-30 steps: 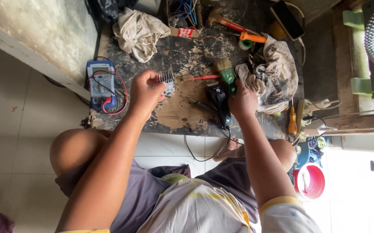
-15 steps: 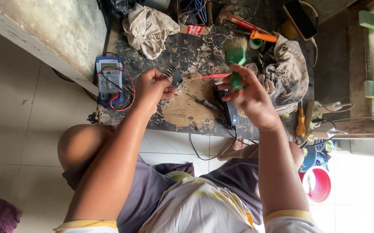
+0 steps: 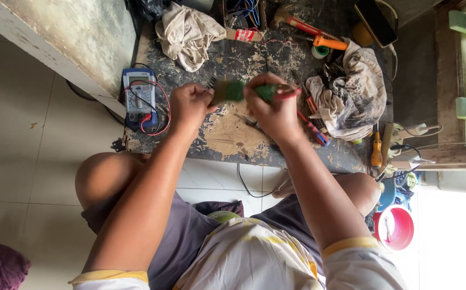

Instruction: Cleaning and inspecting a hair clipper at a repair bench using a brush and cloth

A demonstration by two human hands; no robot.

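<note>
While both hands close, the green brush (image 3: 237, 90) spans left grip (image 3: 190, 104) to right grip (image 3: 270, 104).

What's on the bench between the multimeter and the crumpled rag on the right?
In the head view, both hands: the left hand and right hand holding a green-handled brush, above bare worn benchtop.

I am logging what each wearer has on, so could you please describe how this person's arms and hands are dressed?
Both hands, the left hand and the right hand, are bare: no gloves, and no rings or watch show from this side. The forearms are uncovered too. The short sleeves are pale with a yellow band at the hem, ending above the elbows.
</note>
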